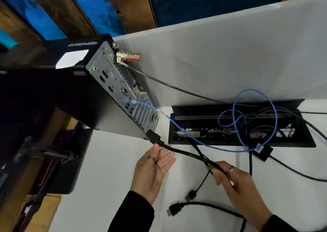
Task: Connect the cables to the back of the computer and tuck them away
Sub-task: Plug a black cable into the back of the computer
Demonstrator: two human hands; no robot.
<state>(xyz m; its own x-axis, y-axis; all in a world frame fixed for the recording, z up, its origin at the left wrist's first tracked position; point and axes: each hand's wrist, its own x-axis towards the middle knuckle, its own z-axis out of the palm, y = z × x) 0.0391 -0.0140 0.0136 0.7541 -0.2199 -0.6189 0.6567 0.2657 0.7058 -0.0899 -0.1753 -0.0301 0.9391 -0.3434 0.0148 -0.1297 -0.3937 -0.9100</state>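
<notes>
The right hand (235,180) has its grip closed round a thick black cable (185,153), pinching it just past a green tie (209,167) where a thinner lead joins it; held there, it seems meant to keep slack in the line so the plug end can be steered. That plug (153,136) sits at the lower corner of the computer (113,83), right by the power socket on the back panel, though whether it is pushed home I cannot tell. The left hand (152,169) lies open, palm up, fingers straight beneath the cable near the plug, probably to support or guide it rather than hold it. A blue network cable (254,118) is already in its port and loops over the open cable tray (177,139) sunk into the tabletop (109,169) towards the far edge, where the leads are likely to be tucked. A combination lock (129,56) hangs from the top of the back panel. Two loose plugs, one small (191,195) and one flat (174,210), lie on the tabletop near the front edge, not yet connected.
</notes>
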